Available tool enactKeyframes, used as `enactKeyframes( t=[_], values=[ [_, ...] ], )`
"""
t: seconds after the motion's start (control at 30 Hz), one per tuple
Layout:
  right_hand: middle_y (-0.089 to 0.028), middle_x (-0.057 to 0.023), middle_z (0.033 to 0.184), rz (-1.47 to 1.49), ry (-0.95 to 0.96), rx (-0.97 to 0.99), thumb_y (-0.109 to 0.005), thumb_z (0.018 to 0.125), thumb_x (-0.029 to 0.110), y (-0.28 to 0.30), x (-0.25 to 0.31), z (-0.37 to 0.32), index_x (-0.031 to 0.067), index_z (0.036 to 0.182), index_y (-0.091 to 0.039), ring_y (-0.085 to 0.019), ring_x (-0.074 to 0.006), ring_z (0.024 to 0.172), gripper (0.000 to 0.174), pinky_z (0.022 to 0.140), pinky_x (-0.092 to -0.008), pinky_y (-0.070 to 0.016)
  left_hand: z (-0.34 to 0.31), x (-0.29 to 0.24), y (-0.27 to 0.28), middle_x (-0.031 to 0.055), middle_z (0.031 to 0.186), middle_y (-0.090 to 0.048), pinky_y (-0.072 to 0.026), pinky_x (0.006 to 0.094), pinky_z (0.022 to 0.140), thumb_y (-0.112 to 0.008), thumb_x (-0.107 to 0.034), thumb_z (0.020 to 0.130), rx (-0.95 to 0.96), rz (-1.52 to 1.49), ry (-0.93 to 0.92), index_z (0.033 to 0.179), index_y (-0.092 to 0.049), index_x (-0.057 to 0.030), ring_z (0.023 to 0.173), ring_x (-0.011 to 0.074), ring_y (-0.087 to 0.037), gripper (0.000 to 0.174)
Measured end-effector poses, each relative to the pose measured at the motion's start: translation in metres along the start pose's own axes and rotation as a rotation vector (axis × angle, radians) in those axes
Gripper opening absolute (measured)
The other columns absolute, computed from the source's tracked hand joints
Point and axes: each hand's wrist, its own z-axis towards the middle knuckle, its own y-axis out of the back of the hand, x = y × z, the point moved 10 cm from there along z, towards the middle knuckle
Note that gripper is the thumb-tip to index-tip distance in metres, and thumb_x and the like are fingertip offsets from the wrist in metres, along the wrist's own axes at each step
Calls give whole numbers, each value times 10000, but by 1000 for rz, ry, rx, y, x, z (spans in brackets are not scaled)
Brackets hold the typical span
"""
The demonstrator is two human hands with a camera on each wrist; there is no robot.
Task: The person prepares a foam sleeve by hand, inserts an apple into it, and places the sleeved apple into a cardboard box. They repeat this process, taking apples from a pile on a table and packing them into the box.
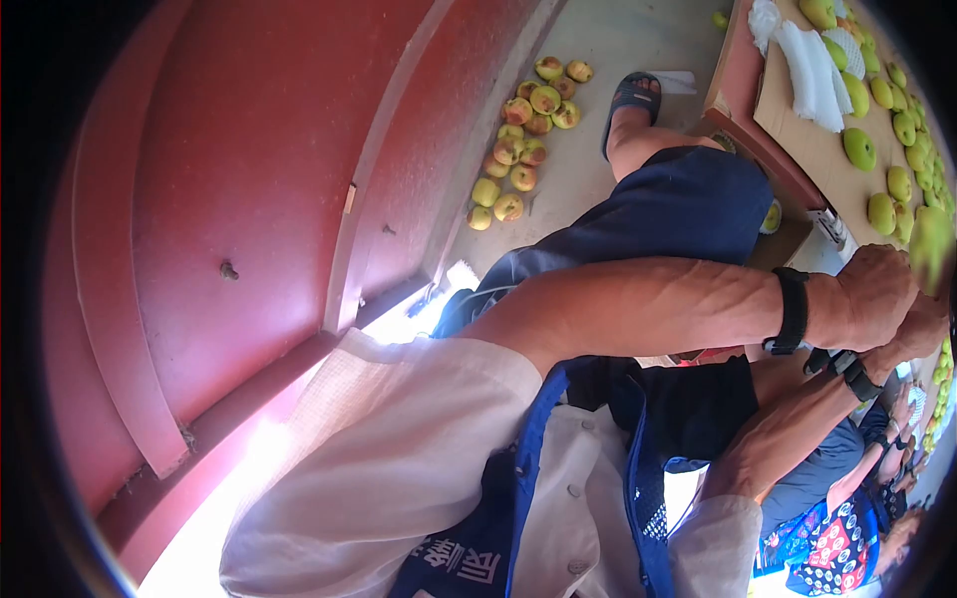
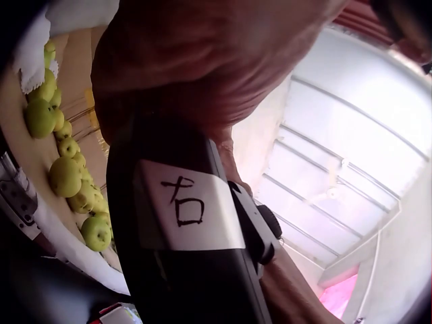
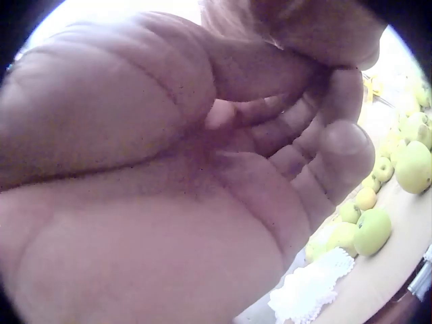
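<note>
In the head view, both hands meet over the table at the right edge. My left hand (image 1: 877, 289) is bent into a fist, close against my right hand (image 1: 922, 327). A blurred green apple (image 1: 932, 242) shows right at the fingers; I cannot tell which hand holds it. The right wrist view looks into the palm of my right hand (image 3: 202, 148), its fingers curled inward. Thumb and index tips there disappear behind the other hand. A black wrist device (image 2: 192, 196) and a hand fill the left wrist view. Green apples (image 1: 859, 149) lie on the cardboard-covered table (image 1: 788, 110).
White foam sleeves (image 1: 809, 75) lie at the table's near side. Bruised apples (image 1: 508, 149) sit in a cluster on the floor, beside a red panel (image 1: 249, 179). A slippered foot (image 1: 635, 100) stands below the table. Another person (image 1: 837, 543) appears at the lower right.
</note>
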Motion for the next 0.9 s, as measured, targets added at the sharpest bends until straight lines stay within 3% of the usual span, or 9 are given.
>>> enactKeyframes(
  t=[0.1, 0.27, 0.47, 0.77, 0.9],
  values=[
    [-504, -168, 1482, -13, 4, -8, -347, 1070, 543, 5, 2, 1, 28, 1468, -465, -416, -319, 1416, 661, 1154, -524, -301, -4, 3, -11, 236, 810, -681, -534, 451, 799, -674, -126, 696, 136, 5, 57, 793, -694, 52, 858, 360, -684, 204],
    [-483, -163, 1501, 96, -54, 10, -339, 1073, 546, -4, 0, 3, 29, 1483, -445, -384, -316, 1437, 669, 1166, -533, -286, 0, 7, -7, 233, 885, -676, -526, 447, 815, -667, -123, 713, -138, -82, 20, 856, -686, 58, 886, 363, -668, 231],
    [-467, -170, 1515, 54, 46, 149, -329, 1067, 573, -18, -4, 5, 28, 1487, -440, -360, -322, 1455, 697, 1195, -559, -249, 5, 20, -5, 226, 958, -685, -520, 445, 864, -634, -77, 718, -126, -144, 123, 906, -705, 47, 965, 353, -672, 236],
    [-457, -177, 1521, -35, 62, 44, -330, 1062, 584, -5, 10, -3, 15, 1479, -443, -374, -335, 1447, 715, 1203, -560, -236, -2, 1, -6, 217, 846, -706, -537, 456, 773, -659, -105, 717, 21, 7, 32, 825, -707, 30, 849, 359, -696, 179],
    [-457, -183, 1519, -74, 60, -4, -331, 1061, 588, -4, 20, -7, 10, 1476, -444, -378, -340, 1444, 721, 1203, -560, -237, -5, -3, -4, 218, 845, -703, -538, 464, 764, -657, -107, 721, -71, -34, -5, 818, -706, 31, 844, 366, -699, 176]
  ],
)
